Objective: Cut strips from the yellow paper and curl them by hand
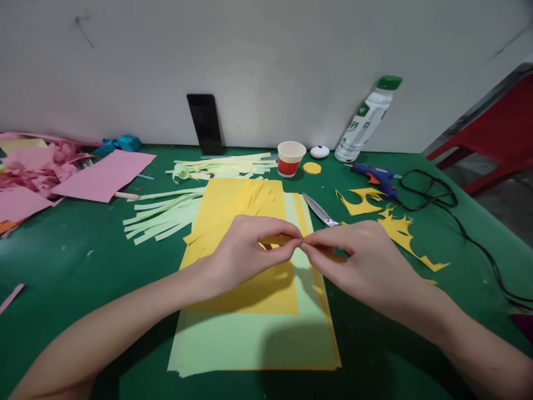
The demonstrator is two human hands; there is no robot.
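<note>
Over the paper stack, my left hand (256,250) and my right hand (364,258) meet fingertip to fingertip. Both are closed in a pinch on a narrow yellow paper strip (339,258), mostly hidden by the fingers. Below them a yellow sheet (250,289) lies on a stack of pale green sheets (250,344). Several thin yellow strips (254,200) rest on the yellow sheet's upper part. Just beyond my right hand are scissors (320,210), their handles largely covered by it. Fringed pale green paper (166,216) spreads left of the stack.
A red-and-white paper cup (290,160), a yellow paper disc (312,168), a phone (205,125) and a bottle (366,122) are near the wall. A blue glue gun (377,179) with its cord and yellow scraps (403,230) lie right; pink paper (106,175) lies left.
</note>
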